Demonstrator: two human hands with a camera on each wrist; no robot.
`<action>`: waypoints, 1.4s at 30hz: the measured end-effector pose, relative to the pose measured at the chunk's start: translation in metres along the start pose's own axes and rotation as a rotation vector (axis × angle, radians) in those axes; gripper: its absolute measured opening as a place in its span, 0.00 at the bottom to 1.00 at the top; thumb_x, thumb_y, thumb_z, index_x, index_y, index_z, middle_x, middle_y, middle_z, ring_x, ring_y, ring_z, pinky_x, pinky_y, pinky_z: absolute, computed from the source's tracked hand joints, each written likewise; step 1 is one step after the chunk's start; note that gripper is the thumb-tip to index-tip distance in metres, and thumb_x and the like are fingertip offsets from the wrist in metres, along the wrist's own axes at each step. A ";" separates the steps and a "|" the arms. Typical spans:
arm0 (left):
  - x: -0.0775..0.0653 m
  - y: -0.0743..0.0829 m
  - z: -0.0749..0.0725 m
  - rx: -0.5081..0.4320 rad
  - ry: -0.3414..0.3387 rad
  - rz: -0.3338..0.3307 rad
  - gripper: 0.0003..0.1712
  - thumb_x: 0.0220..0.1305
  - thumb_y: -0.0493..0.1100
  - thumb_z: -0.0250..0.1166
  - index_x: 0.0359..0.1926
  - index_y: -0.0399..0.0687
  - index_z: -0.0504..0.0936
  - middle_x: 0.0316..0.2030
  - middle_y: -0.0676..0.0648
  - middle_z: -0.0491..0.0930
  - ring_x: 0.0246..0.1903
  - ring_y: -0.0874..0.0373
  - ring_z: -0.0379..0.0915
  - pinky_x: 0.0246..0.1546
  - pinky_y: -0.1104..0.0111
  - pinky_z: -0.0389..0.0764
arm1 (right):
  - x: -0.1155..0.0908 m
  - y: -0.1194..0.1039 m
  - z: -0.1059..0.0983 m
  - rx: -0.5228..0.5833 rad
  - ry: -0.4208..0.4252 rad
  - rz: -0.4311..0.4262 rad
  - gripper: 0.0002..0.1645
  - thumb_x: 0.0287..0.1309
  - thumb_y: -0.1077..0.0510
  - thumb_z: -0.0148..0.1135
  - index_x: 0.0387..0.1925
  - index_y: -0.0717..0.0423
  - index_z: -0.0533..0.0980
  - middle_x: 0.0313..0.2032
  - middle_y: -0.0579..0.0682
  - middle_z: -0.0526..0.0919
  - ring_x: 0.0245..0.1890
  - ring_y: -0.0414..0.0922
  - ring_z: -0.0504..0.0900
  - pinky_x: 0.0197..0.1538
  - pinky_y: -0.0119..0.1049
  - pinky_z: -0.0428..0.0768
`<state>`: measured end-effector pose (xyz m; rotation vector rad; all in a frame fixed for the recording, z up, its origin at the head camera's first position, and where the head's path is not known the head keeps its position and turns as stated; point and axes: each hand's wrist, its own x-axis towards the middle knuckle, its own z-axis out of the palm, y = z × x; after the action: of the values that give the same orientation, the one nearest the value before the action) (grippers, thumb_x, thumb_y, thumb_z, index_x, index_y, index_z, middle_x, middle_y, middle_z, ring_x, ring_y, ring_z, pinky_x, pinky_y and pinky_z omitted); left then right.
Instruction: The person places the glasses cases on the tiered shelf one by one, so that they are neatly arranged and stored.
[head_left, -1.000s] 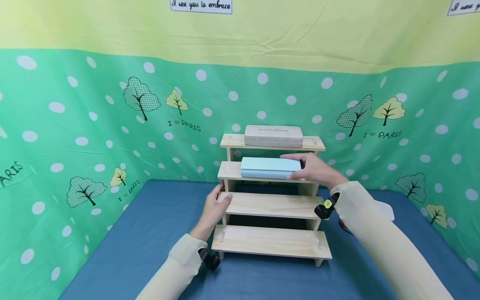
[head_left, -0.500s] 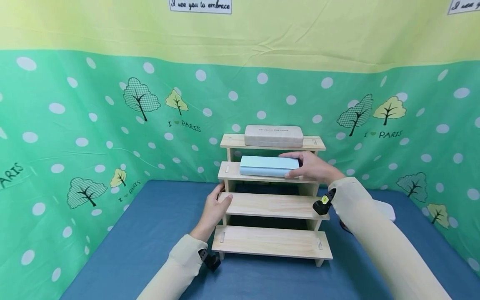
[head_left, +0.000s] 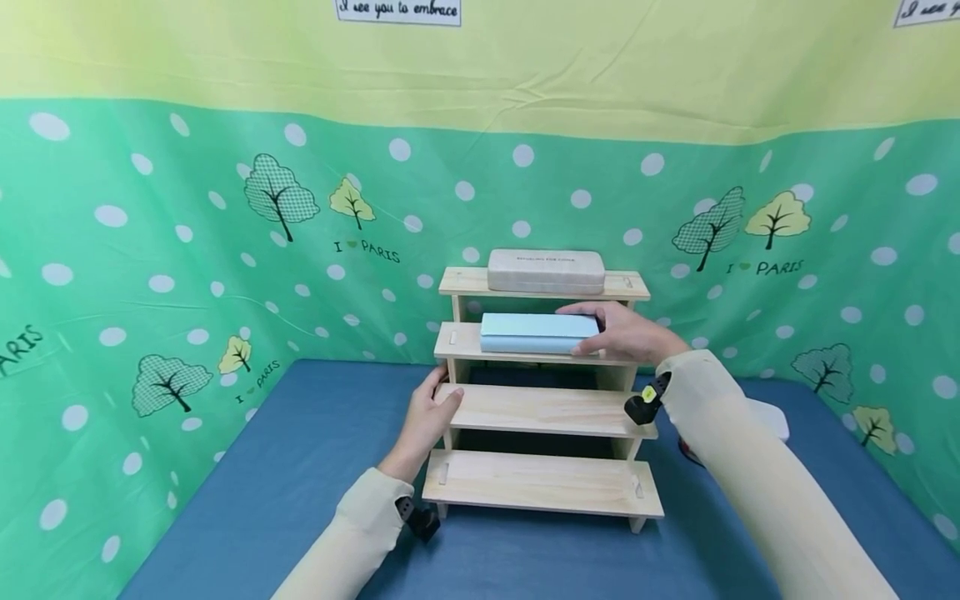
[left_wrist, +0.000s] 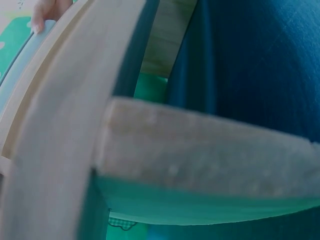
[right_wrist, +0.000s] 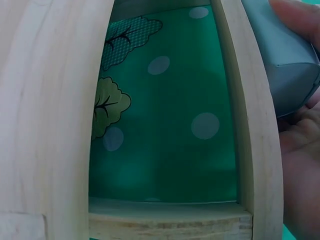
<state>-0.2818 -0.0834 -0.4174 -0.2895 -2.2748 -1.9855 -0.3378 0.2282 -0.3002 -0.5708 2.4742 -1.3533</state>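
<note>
A light blue glasses case (head_left: 534, 333) lies on the second tier from the top of a stepped wooden shelf (head_left: 547, 485). My right hand (head_left: 630, 333) pinches the case's right end, thumb in front and fingers behind. In the right wrist view, the end of the case (right_wrist: 292, 82) shows between the thumb and fingers at the top right. My left hand (head_left: 423, 421) grips the shelf's left side at the third tier, its thumb on the board and its fingers partly hidden behind the side panel. A pale grey glasses case (head_left: 546, 272) sits on the top tier.
The shelf stands on a blue tabletop (head_left: 285, 500), with a green and yellow printed curtain (head_left: 450, 183) behind. A white object (head_left: 768, 421) lies to the right, partly hidden by the right sleeve.
My right hand has shifted slightly left and back, taking the light blue glasses case with it along the tier. The left hand keeps its place on the shelf.
</note>
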 end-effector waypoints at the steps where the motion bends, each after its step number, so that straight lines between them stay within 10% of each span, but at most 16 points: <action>1: 0.000 0.000 0.000 0.005 0.002 -0.004 0.33 0.67 0.39 0.56 0.71 0.42 0.57 0.68 0.41 0.60 0.66 0.47 0.57 0.64 0.54 0.62 | 0.000 0.000 0.000 0.000 -0.001 0.002 0.43 0.46 0.60 0.72 0.66 0.50 0.66 0.58 0.58 0.68 0.51 0.54 0.69 0.53 0.43 0.71; 21: -0.014 0.031 0.000 -0.009 -0.029 -0.013 0.33 0.67 0.35 0.54 0.70 0.33 0.55 0.67 0.34 0.59 0.64 0.41 0.59 0.62 0.52 0.64 | -0.016 0.002 -0.001 0.003 0.009 -0.078 0.45 0.52 0.61 0.68 0.69 0.57 0.58 0.62 0.61 0.65 0.55 0.54 0.69 0.53 0.38 0.73; 32: -0.014 0.031 0.000 -0.016 -0.029 -0.008 0.33 0.67 0.35 0.55 0.70 0.34 0.55 0.68 0.35 0.58 0.66 0.42 0.55 0.64 0.52 0.61 | -0.053 0.013 -0.012 -0.053 0.078 -0.120 0.45 0.56 0.58 0.65 0.70 0.60 0.55 0.70 0.60 0.55 0.70 0.60 0.49 0.68 0.59 0.50; 42: -0.013 0.033 0.000 -0.023 -0.022 -0.006 0.33 0.67 0.34 0.55 0.70 0.33 0.55 0.67 0.34 0.58 0.67 0.42 0.53 0.65 0.52 0.60 | -0.100 0.034 -0.022 -0.054 0.190 -0.084 0.43 0.57 0.55 0.65 0.70 0.56 0.56 0.69 0.58 0.57 0.70 0.59 0.49 0.64 0.62 0.54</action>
<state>-0.2618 -0.0800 -0.3885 -0.3084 -2.2701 -2.0231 -0.2650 0.3076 -0.3135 -0.5892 2.6726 -1.4370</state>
